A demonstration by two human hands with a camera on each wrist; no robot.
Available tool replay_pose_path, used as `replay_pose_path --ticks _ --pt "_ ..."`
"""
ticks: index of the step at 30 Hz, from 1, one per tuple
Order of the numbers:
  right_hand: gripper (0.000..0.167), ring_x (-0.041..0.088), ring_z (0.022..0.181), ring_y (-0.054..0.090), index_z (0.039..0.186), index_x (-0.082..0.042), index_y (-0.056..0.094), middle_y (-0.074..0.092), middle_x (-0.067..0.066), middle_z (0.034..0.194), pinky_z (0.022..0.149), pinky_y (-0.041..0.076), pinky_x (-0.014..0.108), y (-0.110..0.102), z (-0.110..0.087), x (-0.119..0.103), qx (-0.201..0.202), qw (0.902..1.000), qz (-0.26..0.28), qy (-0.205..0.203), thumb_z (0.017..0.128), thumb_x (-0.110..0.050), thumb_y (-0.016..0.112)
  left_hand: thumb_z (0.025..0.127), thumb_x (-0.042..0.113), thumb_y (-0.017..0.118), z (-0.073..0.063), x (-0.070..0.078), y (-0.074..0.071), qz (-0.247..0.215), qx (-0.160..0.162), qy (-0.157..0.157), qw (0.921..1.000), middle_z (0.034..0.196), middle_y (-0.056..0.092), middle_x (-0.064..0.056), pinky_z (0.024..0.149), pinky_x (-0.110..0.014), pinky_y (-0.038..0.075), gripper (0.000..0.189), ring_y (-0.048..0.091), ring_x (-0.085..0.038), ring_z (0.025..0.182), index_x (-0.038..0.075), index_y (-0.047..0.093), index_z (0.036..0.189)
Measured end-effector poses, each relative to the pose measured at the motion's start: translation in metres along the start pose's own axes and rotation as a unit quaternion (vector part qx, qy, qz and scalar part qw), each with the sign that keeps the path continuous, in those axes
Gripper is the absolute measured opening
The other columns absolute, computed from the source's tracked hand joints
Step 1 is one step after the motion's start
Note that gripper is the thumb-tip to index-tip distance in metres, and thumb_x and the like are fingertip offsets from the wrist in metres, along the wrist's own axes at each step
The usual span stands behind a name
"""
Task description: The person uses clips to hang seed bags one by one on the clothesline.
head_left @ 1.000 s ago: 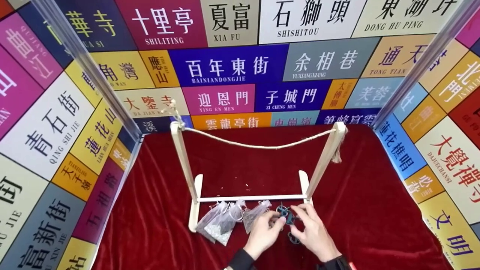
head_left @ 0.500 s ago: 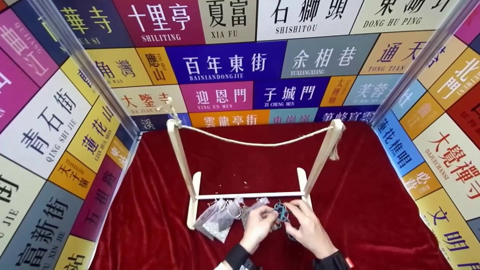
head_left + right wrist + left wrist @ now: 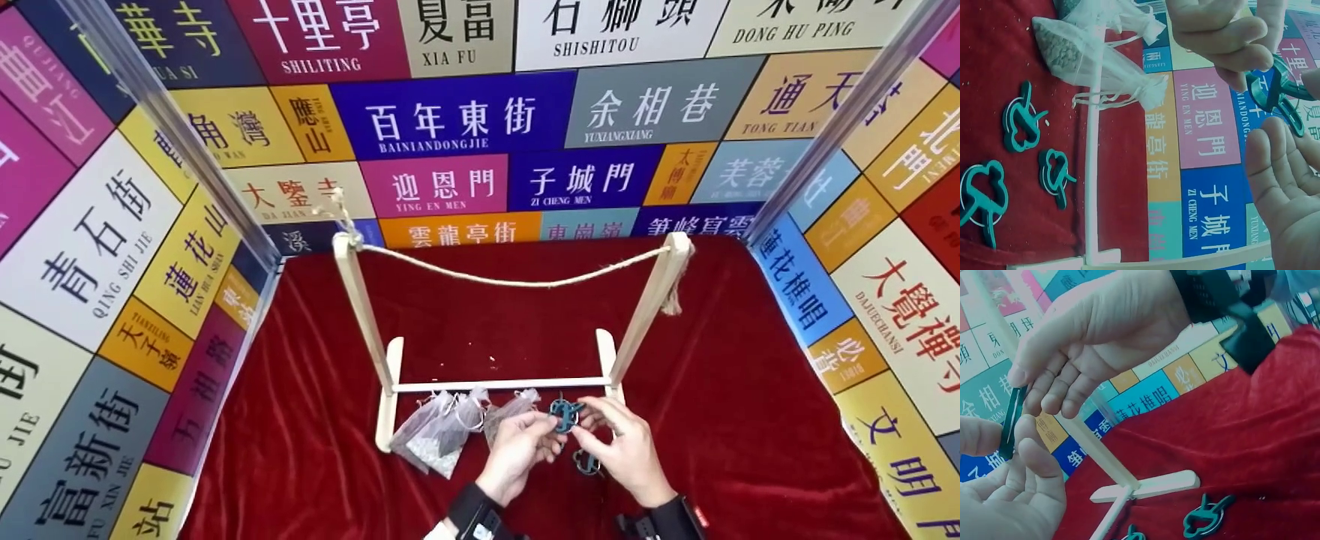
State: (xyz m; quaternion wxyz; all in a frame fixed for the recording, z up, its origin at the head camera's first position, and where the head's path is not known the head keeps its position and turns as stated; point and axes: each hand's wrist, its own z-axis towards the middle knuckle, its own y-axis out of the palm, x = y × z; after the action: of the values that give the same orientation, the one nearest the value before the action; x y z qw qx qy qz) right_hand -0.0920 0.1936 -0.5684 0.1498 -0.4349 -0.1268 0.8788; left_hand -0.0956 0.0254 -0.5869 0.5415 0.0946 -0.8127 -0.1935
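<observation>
In the head view a dark green plastic clip with a metal ring (image 3: pixel 564 415) is held up between both hands. My left hand (image 3: pixel 516 452) pinches its left side with thumb and forefinger. My right hand (image 3: pixel 624 444) grips its other side with the fingertips. The left wrist view shows this clip (image 3: pixel 1013 423) edge-on; in the right wrist view, fingers partly cover it (image 3: pixel 1275 93). More clips of the same kind lie on the red cloth below, such as one clip (image 3: pixel 1022 125), a smaller-looking clip (image 3: pixel 1057 175) and a third clip (image 3: pixel 985 194).
A wooden stand (image 3: pixel 361 311) with a sagging rope (image 3: pixel 517 283) rises behind the hands. By its low crossbar (image 3: pixel 499 386) lie sheer drawstring pouches (image 3: pixel 436 448) holding pale, gravel-like pieces. Panels with printed characters (image 3: pixel 450 120) enclose the red cloth (image 3: pixel 750 390).
The clip has turned between the fingers, and its ring and handles show differently now. Both hands stay close together on it. The head view has shifted slightly.
</observation>
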Motion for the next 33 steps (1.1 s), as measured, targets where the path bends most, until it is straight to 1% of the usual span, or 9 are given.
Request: replay_pose_path --ticks 3,5,7,10,13,16,24,29,33 --pt "0.044 0.029 0.065 0.065 0.104 0.012 0.07 0.068 0.017 0.083 0.064 0.053 0.019 -0.002 0.002 -0.001 -0.002 0.9998 -0.011 -0.014 0.063 0.023 0.081 0.098 0.009 0.064 0.001 0.001 -0.002 0.087 0.022 0.054 0.9945 0.075 0.069 -0.003 0.054 -0.018 0.046 0.014 0.058 -0.007 0.059 -0.002 0.071 0.099" --pt "0.043 0.027 0.064 0.065 0.104 0.011 0.07 0.068 0.016 0.082 0.063 0.054 0.021 -0.002 0.001 0.005 -0.005 0.9996 -0.019 -0.021 0.063 0.023 0.082 0.096 0.008 0.066 0.004 0.001 -0.007 0.19 0.048 0.132 0.9716 0.078 0.07 -0.003 0.056 -0.019 0.048 0.012 0.058 -0.005 0.062 0.0 0.072 0.102" --pt "0.044 0.026 0.063 0.065 0.103 0.011 0.071 0.068 0.015 0.081 0.062 0.054 0.022 -0.003 -0.001 0.013 -0.005 0.9993 -0.026 -0.025 0.062 0.022 0.083 0.093 0.006 0.068 0.01 0.0 -0.013 0.303 0.084 0.217 0.9244 0.083 0.071 -0.004 0.06 -0.021 0.05 0.013 0.059 -0.006 0.065 0.001 0.072 0.104" --pt "0.043 0.024 0.063 0.066 0.101 0.01 0.072 0.069 0.012 0.08 0.062 0.054 0.02 -0.005 -0.003 0.022 -0.001 0.999 -0.038 -0.025 0.062 0.02 0.085 0.087 0.003 0.07 0.019 -0.002 -0.022 0.436 0.13 0.301 0.8383 0.095 0.068 -0.008 0.072 -0.029 0.055 0.023 0.064 -0.014 0.078 0.001 0.07 0.111" --pt "0.042 0.023 0.063 0.066 0.099 0.009 0.073 0.07 0.012 0.08 0.063 0.054 0.019 -0.005 -0.003 0.026 0.005 0.9987 -0.045 -0.024 0.061 0.02 0.085 0.083 0.003 0.072 0.027 -0.006 -0.029 0.507 0.146 0.318 0.7876 0.105 0.063 -0.013 0.082 -0.038 0.058 0.037 0.067 -0.025 0.09 -0.003 0.066 0.12" --pt "0.04 0.022 0.063 0.066 0.097 0.009 0.073 0.07 0.013 0.079 0.062 0.054 0.02 -0.005 -0.004 0.028 0.007 0.9987 -0.044 -0.025 0.061 0.021 0.085 0.082 0.003 0.074 0.032 -0.011 -0.033 0.541 0.15 0.3 0.7715 0.108 0.061 -0.015 0.086 -0.043 0.058 0.045 0.067 -0.03 0.095 -0.006 0.064 0.125" --pt "0.034 0.014 0.067 0.069 0.097 0.006 0.076 0.074 0.011 0.083 0.061 0.055 0.019 -0.007 -0.005 0.029 0.003 0.9987 -0.036 -0.035 0.066 0.016 0.086 0.082 0.003 0.079 0.044 -0.019 -0.04 0.568 0.159 0.289 0.7544 0.102 0.066 -0.015 0.082 -0.045 0.059 0.04 0.069 -0.033 0.091 -0.005 0.069 0.12" --pt "0.03 0.018 0.073 0.071 0.097 0.004 0.079 0.076 0.012 0.088 0.07 0.054 0.013 -0.011 -0.001 0.026 0.003 0.9979 -0.046 -0.045 0.069 0.011 0.087 0.082 0.005 0.08 0.048 -0.02 -0.045 0.569 0.151 0.293 0.753 0.089 0.068 -0.01 0.073 -0.039 0.058 0.02 0.07 -0.027 0.081 0.002 0.075 0.101" --pt "0.03 0.022 0.077 0.074 0.096 0.003 0.08 0.077 0.013 0.09 0.076 0.053 0.011 -0.015 0.005 0.023 0.004 0.9976 -0.038 -0.058 0.068 0.011 0.087 0.083 0.005 0.08 0.048 -0.019 -0.049 0.567 0.143 0.283 0.7599 0.081 0.066 -0.005 0.064 -0.032 0.054 0.008 0.065 -0.02 0.073 0.006 0.076 0.09"
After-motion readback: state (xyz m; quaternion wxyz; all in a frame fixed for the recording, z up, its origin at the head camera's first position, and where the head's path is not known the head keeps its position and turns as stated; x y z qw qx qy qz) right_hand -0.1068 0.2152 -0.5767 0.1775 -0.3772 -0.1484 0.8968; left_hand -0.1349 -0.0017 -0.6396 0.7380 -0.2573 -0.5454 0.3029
